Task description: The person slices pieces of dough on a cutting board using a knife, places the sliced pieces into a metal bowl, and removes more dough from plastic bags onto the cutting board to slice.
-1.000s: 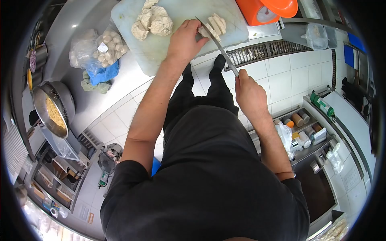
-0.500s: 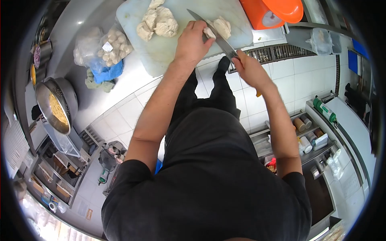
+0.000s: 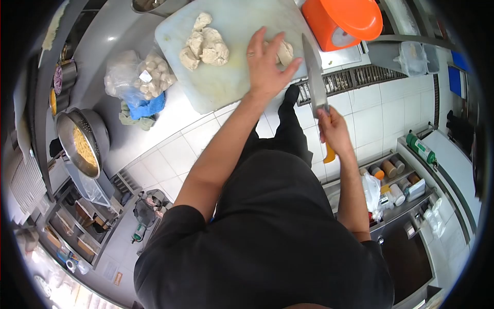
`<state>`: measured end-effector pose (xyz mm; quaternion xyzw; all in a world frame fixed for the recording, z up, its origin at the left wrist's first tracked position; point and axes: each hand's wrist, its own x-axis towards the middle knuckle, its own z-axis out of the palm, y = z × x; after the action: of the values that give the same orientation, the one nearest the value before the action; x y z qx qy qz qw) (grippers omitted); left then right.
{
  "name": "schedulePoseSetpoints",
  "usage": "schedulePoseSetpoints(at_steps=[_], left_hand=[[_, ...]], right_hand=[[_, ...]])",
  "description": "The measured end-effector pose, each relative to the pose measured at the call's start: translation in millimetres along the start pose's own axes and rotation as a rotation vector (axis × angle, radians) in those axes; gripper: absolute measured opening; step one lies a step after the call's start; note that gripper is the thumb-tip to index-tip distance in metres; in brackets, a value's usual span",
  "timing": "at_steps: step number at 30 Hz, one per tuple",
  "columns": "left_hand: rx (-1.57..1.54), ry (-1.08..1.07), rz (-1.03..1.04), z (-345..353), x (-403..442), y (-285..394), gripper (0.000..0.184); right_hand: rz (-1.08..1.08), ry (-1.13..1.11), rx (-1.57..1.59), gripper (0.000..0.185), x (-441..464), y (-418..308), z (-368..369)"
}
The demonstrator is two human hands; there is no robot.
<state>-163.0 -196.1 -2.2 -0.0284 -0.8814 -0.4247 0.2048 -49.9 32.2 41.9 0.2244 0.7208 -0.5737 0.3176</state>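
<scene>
My right hand (image 3: 333,130) is closed around the yellow handle of a large kitchen knife (image 3: 315,72). Its blade points away from me, past the right edge of a pale cutting board (image 3: 234,85). Over the board, my left hand (image 3: 268,67) has its fingers spread, beside and partly covering a piece of dough (image 3: 284,53). Whether its fingertips touch that dough I cannot tell. Several lumps of dough (image 3: 212,46) lie together on the board's left half.
An orange scale (image 3: 324,23) stands right of the board. To the left are a plastic bag of pale round pieces (image 3: 156,77), a blue cloth (image 3: 147,106) and a metal bowl (image 3: 103,136) holding yellow strips. A floor drain grate (image 3: 339,85) runs beyond my feet.
The knife has left the dough and swung right, off the board, with my right hand lower. My left hand has opened from holding the dough piece and shifted slightly right.
</scene>
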Motion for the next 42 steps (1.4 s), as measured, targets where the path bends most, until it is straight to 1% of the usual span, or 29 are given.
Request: schedulePoseSetpoints(at_steps=[3,4,6,8,11,14,17,18,19,20,22,23,25,26,29,31,34,36,37,40,42], left_hand=[[0.134,-0.048,0.152,18.0,14.5,-7.2,0.052],[0.143,-0.003,0.135,23.8,14.5,-7.7,0.036],[0.065,0.024,0.090,32.9,9.7,-21.2,0.030],[-0.006,0.067,0.036,28.9,13.2,-19.5,0.022],[-0.032,0.155,-0.005,22.7,19.9,-23.2,0.024],[-0.011,0.285,0.045,-12.3,59.2,-29.2,0.026],[0.026,0.438,0.215,-67.7,134.9,-43.8,0.028],[0.052,0.477,0.256,-87.9,162.9,-52.1,0.029],[0.110,0.480,0.136,-111.5,187.9,-49.9,0.031],[0.166,0.481,0.015,-133.8,211.2,-47.9,0.038],[0.434,0.124,-0.178,-164.2,252.6,-63.1,0.035],[0.407,0.120,-0.166,-169.9,261.7,-87.2,0.039],[0.354,0.109,-0.140,-163.4,256.9,-144.3,0.046],[0.503,0.136,-0.168,-158.8,242.1,-151.5,0.063],[0.526,-0.108,-0.154,-161.9,182.8,-116.8,0.061],[0.489,-0.363,-0.180,-158.5,139.5,-88.8,0.060],[0.613,-0.442,0.057,-144.3,73.3,-73.4,0.068],[0.667,-0.473,0.101,-147.2,51.5,-67.9,0.075],[0.694,-0.489,0.123,-149.1,43.5,-66.3,0.079],[0.701,-0.376,0.142,-154.9,28.5,-69.7,0.072],[0.707,-0.386,0.202,-156.5,18.9,-67.0,0.062]], right_hand=[[-0.028,-0.061,0.022,0.025,9.4,25.1,29.2],[-0.038,-0.070,0.041,0.025,10.5,18.2,41.2],[-0.068,-0.103,0.037,0.025,18.3,7.5,58.9],[-0.113,-0.119,0.028,0.026,28.5,-1.0,73.3],[-0.198,-0.147,-0.024,0.024,36.8,-27.0,84.5],[-0.353,-0.183,-0.118,0.024,34.1,-82.0,94.3],[-0.414,-0.186,-0.225,0.026,30.2,-152.8,112.2],[-0.505,-0.168,-0.276,0.027,36.1,-162.1,116.8],[-0.596,-0.147,-0.326,0.027,41.8,-170.9,120.1],[-0.685,-0.125,-0.379,0.028,44.0,-177.0,121.4],[-0.639,-0.087,-0.446,0.029,42.2,-181.4,120.2],[-0.614,-0.070,-0.480,0.029,41.4,-181.9,119.1],[-0.481,-0.078,-0.412,0.030,31.1,-172.3,111.9],[-0.409,-0.082,-0.375,0.030,25.2,-162.8,106.6],[-0.346,-0.027,-0.324,0.030,26.2,-103.6,85.3],[-0.328,0.022,-0.294,0.030,23.0,-61.5,71.4],[-0.236,0.068,-0.244,0.029,7.3,-18.8,56.7],[-0.175,0.086,-0.226,0.029,-2.2,-1.6,52.2],[-0.181,0.080,-0.239,0.029,-4.2,4.1,50.6],[-0.187,0.066,-0.272,0.029,-12.2,12.5,48.7],[-0.180,0.052,-0.289,0.030,-10.7,10.4,49.9]])
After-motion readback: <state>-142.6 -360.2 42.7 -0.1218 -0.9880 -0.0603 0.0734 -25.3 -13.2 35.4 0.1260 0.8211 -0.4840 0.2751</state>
